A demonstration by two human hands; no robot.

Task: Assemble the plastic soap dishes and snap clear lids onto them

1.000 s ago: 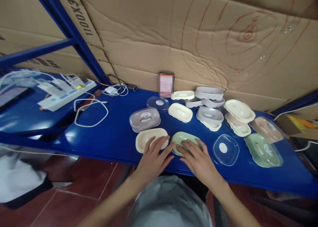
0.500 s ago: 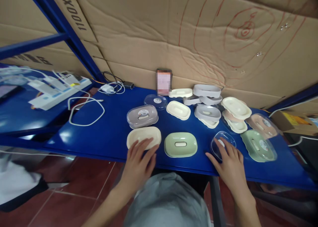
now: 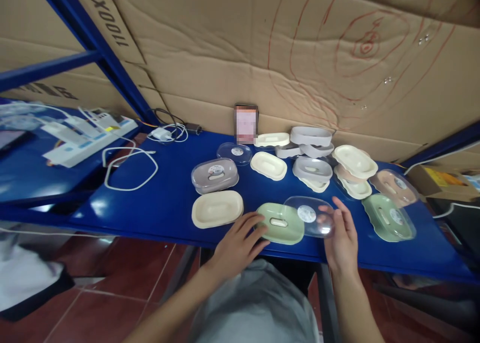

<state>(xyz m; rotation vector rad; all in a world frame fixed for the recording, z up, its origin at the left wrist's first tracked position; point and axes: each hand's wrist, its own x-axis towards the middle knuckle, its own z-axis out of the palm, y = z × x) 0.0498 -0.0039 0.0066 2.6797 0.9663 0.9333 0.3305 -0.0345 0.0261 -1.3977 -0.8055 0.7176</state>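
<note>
A green soap dish [image 3: 276, 235] with a pale insert in its slot sits near the table's front edge. The fingers of my left hand [image 3: 240, 247] grip its left end. My right hand [image 3: 342, 235] holds a clear lid [image 3: 318, 214] by its right end, with fingers behind it and the thumb in front. This lid bears a round white label and is tilted, its left part overlapping the dish's upper right edge. Left of the dish lies a cream tray [image 3: 217, 209], close to my left hand. Behind that stands a grey lidded soap dish [image 3: 215, 176].
Grey rings [image 3: 312, 136], stacked cream parts [image 3: 354, 161] and another cream tray [image 3: 268, 166] stand at the back. A lidded green dish [image 3: 388, 218] and a peach one [image 3: 397, 188] are on the right. A phone [image 3: 246, 124] leans on the cardboard; a power strip [image 3: 90, 142] lies left.
My right hand has raised the clear lid from the table and brought it left to the green dish. My left hand has moved right from the cream tray onto the green dish, which has shifted slightly right.
</note>
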